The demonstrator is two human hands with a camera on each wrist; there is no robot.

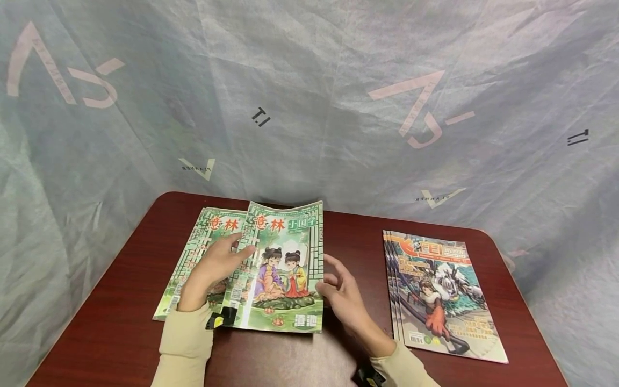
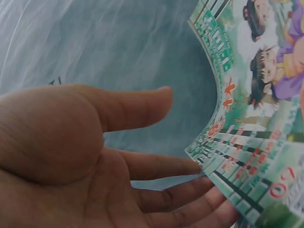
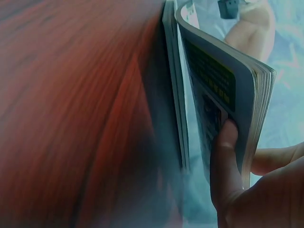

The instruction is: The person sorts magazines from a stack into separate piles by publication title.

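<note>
A green magazine [image 1: 282, 252] with two cartoon children on its cover is raised off the table, its top edge bowed. My right hand [image 1: 345, 298] pinches its right edge; in the right wrist view a finger [image 3: 225, 156] presses the back cover, with the thumb side of the hand opposite. My left hand [image 1: 215, 263] is at its left side. In the left wrist view the left thumb [image 2: 137, 107] stands straight and apart from the paper, while the other fingers reach behind the magazine's edge. Matching green magazines [image 1: 181, 277] lie under the left hand.
On the table's right side lies a slightly fanned stack of magazines [image 1: 450, 290] with a red-gloved figure on top. The dark red table [image 1: 121, 312] has rounded back corners. A grey printed cloth [image 1: 309, 107] hangs behind and around it.
</note>
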